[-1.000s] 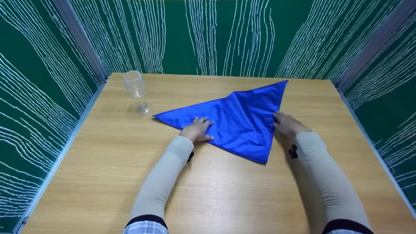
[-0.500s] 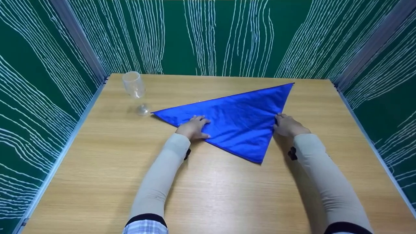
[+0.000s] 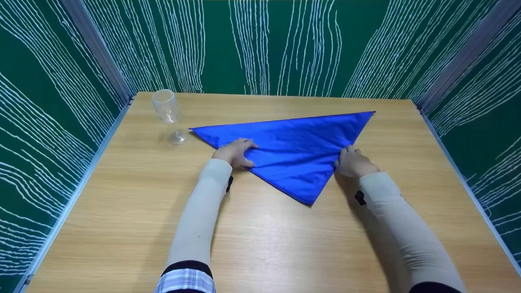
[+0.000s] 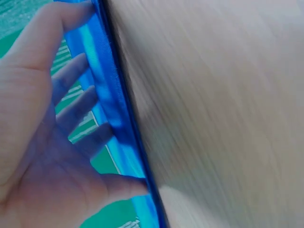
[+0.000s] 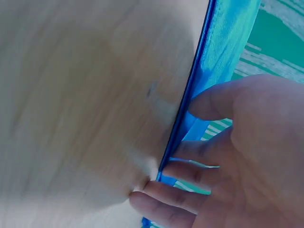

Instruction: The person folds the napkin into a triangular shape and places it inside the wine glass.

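Observation:
A blue satiny cloth [image 3: 293, 142] lies in a triangle on the wooden table [image 3: 260, 244], with small creases running toward its right edge. My left hand [image 3: 236, 152] rests on its lower left edge, and the left wrist view shows the fingers [image 4: 78, 107] spread along the cloth's border. At the right edge, my right hand [image 3: 353, 162] touches the border with its fingertips. Its thumb and extended fingers [image 5: 185, 175] lie against that dark edge in the right wrist view. Neither hand is curled round the cloth.
A clear stemmed glass [image 3: 167, 110] stands upright at the back left, close to the cloth's left corner. Green panels [image 3: 224, 49] with white wavy lines enclose the table at the back and sides, joined by grey corner posts [image 3: 452, 61].
The cloth has turned clockwise: its left corner moved away, its right corner moved right and nearer, its front corner moved left. Its big folds have flattened. My left hand shifted left and slightly away.

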Demonstrator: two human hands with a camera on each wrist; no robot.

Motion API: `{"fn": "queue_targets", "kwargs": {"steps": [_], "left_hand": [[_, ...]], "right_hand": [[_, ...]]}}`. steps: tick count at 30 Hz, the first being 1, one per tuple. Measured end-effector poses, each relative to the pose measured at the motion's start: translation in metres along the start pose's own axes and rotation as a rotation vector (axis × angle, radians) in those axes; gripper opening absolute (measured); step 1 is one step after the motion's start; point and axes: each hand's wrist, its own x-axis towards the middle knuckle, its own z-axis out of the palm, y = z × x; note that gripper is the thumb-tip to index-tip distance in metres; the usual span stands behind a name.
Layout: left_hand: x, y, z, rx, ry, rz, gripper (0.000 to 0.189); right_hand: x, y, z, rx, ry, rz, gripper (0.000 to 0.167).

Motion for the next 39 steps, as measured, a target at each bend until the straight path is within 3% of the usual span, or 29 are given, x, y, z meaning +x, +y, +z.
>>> {"fn": "queue_targets", "kwargs": {"steps": [17, 32, 39], "left_hand": [[0.000, -0.033, -0.007, -0.122, 0.015, -0.009, 0.066], [-0.006, -0.046, -0.010, -0.154, -0.012, -0.008, 0.073], [-0.014, -0.039, -0.012, -0.161, -0.011, -0.053, 0.071]], "right_hand": [[-0.011, -0.025, 0.011, -0.052, 0.043, -0.078, 0.064], [-0.018, -0.030, 0.020, -0.113, 0.126, -0.158, 0.061], [-0.016, -0.031, 0.022, -0.151, 0.123, -0.155, 0.062]]}}
